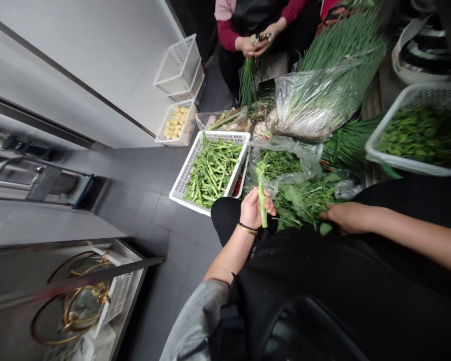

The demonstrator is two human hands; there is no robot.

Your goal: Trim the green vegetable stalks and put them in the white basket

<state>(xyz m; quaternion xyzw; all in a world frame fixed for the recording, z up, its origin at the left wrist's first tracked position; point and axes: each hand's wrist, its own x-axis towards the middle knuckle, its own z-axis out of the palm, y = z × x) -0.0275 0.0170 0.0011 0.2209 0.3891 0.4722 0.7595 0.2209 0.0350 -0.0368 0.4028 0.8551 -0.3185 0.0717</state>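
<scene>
My left hand (252, 208) is closed around a thick pale-green vegetable stalk (262, 200), held upright with small leaves at its top. Lower and to the right, my right hand (340, 215) is at the edge of a heap of leafy greens (296, 200); its fingers look curled, and their tips are partly hidden, so what they hold is unclear. A clear plastic bag (311, 163) with more greens lies just beyond. To the left of my left hand stands a white slotted basket (184, 185) filled with trimmed green stalks (214, 173).
Opposite me, a person's hands (253, 46) hold a bunch of green onions (248, 82). More long green onions (346, 40) lie in a plastic bag. A tub of greens (383, 150) stands right, a basket of potatoes (186, 133) at back left. A metal rack (150, 261) stands left.
</scene>
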